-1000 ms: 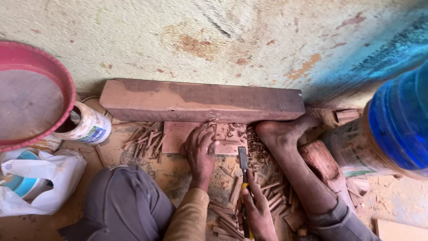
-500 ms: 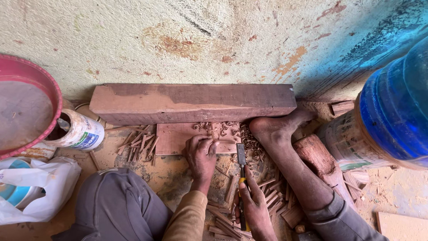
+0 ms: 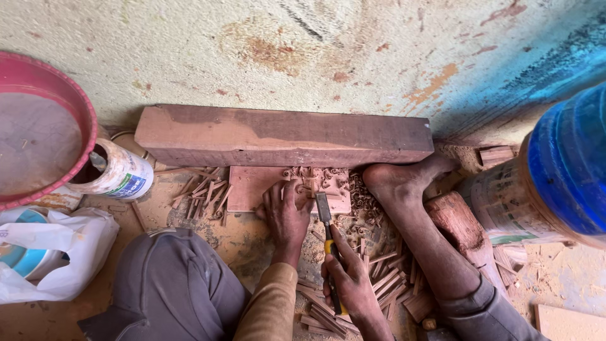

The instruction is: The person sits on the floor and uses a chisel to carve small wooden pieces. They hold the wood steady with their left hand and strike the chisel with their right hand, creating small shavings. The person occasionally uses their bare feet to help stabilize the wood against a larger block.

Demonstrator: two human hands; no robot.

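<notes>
Two hands: both at the carved panel (image 3: 287, 186), which lies against the beam (image 3: 284, 136).
Left hand (image 3: 287, 215): flat, pinning panel.
Right hand (image 3: 347, 281): closed round chisel (image 3: 326, 221).
Risk: chisel slipping into left fingers.

Chisel (image 3: 324, 212) blade now nearer the carved panel (image 3: 287, 187)
</notes>
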